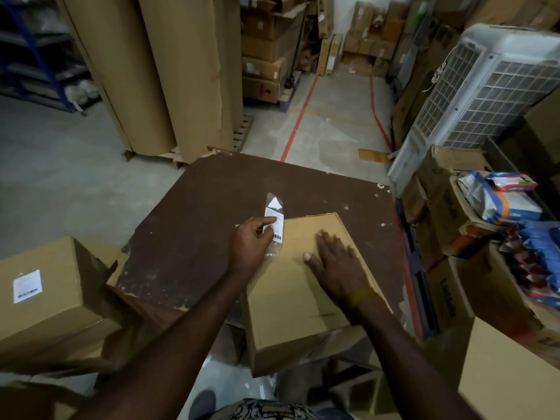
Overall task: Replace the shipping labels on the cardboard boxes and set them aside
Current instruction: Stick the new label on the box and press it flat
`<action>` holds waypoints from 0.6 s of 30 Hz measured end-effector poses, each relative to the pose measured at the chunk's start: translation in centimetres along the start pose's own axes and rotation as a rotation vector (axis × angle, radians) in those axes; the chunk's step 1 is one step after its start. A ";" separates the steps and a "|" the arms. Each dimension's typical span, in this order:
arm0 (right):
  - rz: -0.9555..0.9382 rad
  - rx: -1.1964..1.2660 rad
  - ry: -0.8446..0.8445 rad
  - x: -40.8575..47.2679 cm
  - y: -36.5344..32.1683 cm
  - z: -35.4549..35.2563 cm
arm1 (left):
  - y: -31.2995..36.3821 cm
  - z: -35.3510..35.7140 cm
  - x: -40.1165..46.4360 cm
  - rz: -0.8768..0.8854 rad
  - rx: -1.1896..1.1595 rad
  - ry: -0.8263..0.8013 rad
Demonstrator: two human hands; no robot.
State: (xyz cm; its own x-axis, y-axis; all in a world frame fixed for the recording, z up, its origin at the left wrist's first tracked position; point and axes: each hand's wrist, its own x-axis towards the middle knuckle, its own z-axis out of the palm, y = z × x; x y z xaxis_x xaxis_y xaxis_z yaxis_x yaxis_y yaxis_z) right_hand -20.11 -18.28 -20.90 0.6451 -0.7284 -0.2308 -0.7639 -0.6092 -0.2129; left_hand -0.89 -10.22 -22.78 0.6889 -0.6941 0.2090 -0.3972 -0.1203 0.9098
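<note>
Ideally the left hand (251,241), pinching the label (274,221) at the cardboard box's (303,286) far left corner, peels low and slowly while the flat, relaxed right hand (336,262) pins the box on the table (212,207).

Two hands showing, left hand (249,239) and right hand (335,262). One peeled label (274,218) sitting mid-frame. One box (303,286) lying on one counter (197,225). One labelled box (51,286) sitting lower left, carrying one white label (27,286).
</note>
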 end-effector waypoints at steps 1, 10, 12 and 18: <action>0.037 0.012 0.003 0.4 0.0 -0.4 | 0.0 -0.1 0.0 0.006 -0.001 -0.002; -0.122 -0.001 -0.013 -4.1 0.4 1.1 | -0.1 0.0 0.2 0.025 0.029 0.014; 0.027 0.037 0.019 -3.0 1.2 0.1 | -0.2 0.0 0.2 0.023 0.048 -0.002; -0.258 0.035 -0.124 -8.3 -2.4 2.2 | 0.0 0.0 0.1 0.011 0.039 -0.013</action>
State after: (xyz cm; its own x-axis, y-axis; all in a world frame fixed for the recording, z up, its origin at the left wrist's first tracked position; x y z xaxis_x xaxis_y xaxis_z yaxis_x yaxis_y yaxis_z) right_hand -23.63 -10.09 -20.60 0.8164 -0.5057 -0.2788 -0.5751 -0.7562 -0.3121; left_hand -0.80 -10.25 -22.76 0.6762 -0.7048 0.2144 -0.4288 -0.1399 0.8925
